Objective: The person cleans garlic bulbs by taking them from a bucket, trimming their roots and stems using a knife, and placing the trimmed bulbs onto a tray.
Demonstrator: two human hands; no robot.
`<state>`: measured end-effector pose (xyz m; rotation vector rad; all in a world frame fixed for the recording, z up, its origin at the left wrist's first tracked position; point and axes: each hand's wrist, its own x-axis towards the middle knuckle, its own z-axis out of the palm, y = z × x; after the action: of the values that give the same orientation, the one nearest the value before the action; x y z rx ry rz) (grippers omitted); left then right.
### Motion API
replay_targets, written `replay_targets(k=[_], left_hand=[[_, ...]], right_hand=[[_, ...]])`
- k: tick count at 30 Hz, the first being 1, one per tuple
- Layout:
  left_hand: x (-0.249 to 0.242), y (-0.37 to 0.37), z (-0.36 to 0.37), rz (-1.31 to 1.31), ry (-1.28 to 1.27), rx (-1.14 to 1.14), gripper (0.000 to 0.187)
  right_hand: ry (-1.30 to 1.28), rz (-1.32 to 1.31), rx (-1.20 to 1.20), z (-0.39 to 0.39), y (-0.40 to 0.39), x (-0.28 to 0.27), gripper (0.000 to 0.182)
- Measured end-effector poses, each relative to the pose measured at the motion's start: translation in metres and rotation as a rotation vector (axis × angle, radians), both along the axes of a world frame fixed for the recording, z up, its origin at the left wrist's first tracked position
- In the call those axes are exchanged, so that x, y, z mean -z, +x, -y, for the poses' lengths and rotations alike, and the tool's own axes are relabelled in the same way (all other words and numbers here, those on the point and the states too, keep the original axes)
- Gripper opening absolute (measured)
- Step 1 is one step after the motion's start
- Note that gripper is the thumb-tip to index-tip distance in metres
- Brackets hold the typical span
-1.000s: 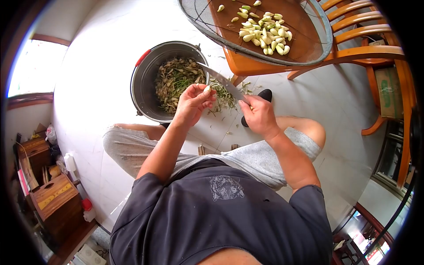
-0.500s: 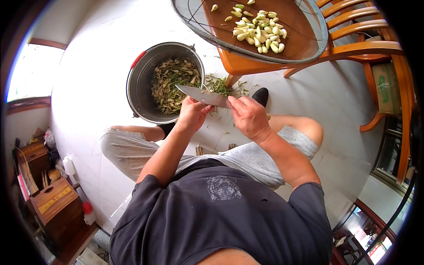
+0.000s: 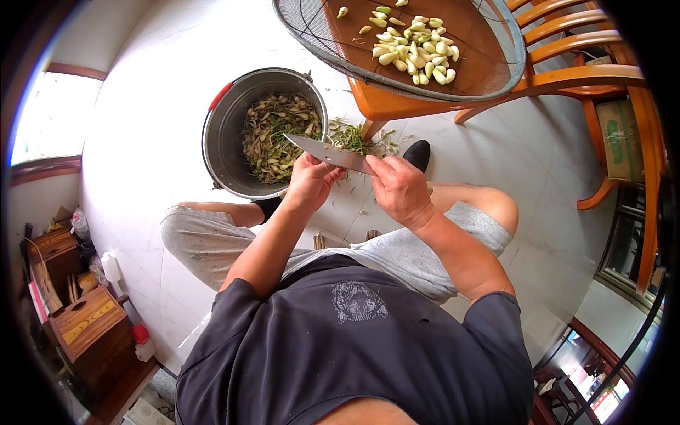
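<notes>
My right hand (image 3: 401,185) is closed around the handle end of a broad kitchen knife (image 3: 327,152), whose blade points left and slightly up. Under the blade, my left hand (image 3: 312,183) has its fingers pinched together close to the edge; what they hold is mostly hidden. Just beyond the blade tip stands a metal bucket (image 3: 218,145) with a red-gripped handle, holding many small unpeeled bulbs with dry stems (image 3: 283,124). Green and pale trimmings (image 3: 347,134) lie on the floor right of it.
A round mesh sieve (image 3: 519,64) with several peeled whitish bulbs (image 3: 425,53) rests on a wooden chair (image 3: 397,106) at the upper right. A dark shoe (image 3: 418,154) is beside the trimmings. Wooden cabinets (image 3: 88,322) stand at the left, and a cardboard box (image 3: 621,142) at the right.
The knife blade has shifted very slightly to the right, its tip a touch higher. Both hands stay in nearly the same place.
</notes>
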<state>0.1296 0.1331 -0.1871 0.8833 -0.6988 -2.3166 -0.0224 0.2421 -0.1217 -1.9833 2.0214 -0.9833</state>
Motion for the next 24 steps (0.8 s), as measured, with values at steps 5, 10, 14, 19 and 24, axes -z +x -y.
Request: replay_targets(k=[5,10,14,19,24], left_hand=[[0.002,-0.001,0.0,0.01,-0.006,0.007,0.022],[0.004,0.0,0.0,-0.021,0.034,-0.008,0.019],[0.012,0.001,-0.002,-0.086,0.097,-0.003,0.018],[0.013,0.0,-0.002,-0.125,0.115,-0.016,0.015],[0.014,0.002,0.0,-0.244,0.07,0.06,0.015]], right_hand=[[0.033,-0.041,0.008,0.0,0.001,0.003,0.031],[0.006,-0.041,-0.001,0.001,0.001,0.003,0.031],[0.011,-0.048,-0.002,0.0,0.001,0.002,0.031],[0.032,-0.003,0.058,-0.005,0.001,0.022,0.023],[0.41,0.031,0.205,-0.008,-0.017,0.052,0.013]])
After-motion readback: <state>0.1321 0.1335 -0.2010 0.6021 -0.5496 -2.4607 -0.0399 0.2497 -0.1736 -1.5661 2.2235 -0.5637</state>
